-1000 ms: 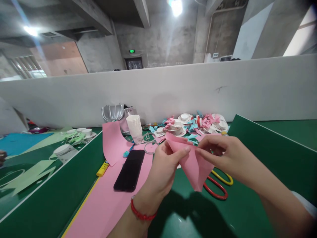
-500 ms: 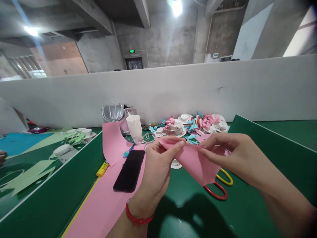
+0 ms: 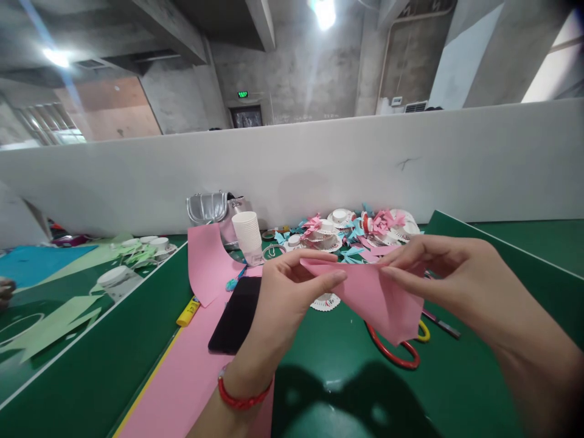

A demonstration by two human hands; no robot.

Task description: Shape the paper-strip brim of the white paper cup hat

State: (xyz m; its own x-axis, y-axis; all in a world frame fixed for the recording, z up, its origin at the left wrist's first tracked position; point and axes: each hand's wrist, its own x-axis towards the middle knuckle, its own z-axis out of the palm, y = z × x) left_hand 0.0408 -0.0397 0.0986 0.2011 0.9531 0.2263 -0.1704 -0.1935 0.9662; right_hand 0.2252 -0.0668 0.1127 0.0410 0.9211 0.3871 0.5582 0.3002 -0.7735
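Note:
A folded piece of pink paper (image 3: 381, 304) is held up above the green table, its fold along the top. My left hand (image 3: 292, 292), with a red braided bracelet at the wrist, pinches its left end between thumb and fingers. Near the right part of the top edge, my right hand (image 3: 438, 274) grips it between thumb and forefinger. Below and behind the paper lie scissors with a red handle loop (image 3: 392, 350) and a yellow one; their blades are hidden. A dark slim tool (image 3: 441, 323) lies close to my right hand.
A black phone (image 3: 235, 316) rests on a long pink sheet (image 3: 168, 389) at left, near a yellow glue stick (image 3: 188, 311). Stacked paper cups (image 3: 247, 231) and a silver bag (image 3: 207, 208) stand behind. Decorated paper plates (image 3: 340, 218) crowd the back. Green dividers (image 3: 114, 328) flank the space.
Both hands have moved slightly apart, the right one rightward with the paper. The top fold now looks straighter and more stretched. More of the dark tool shows.

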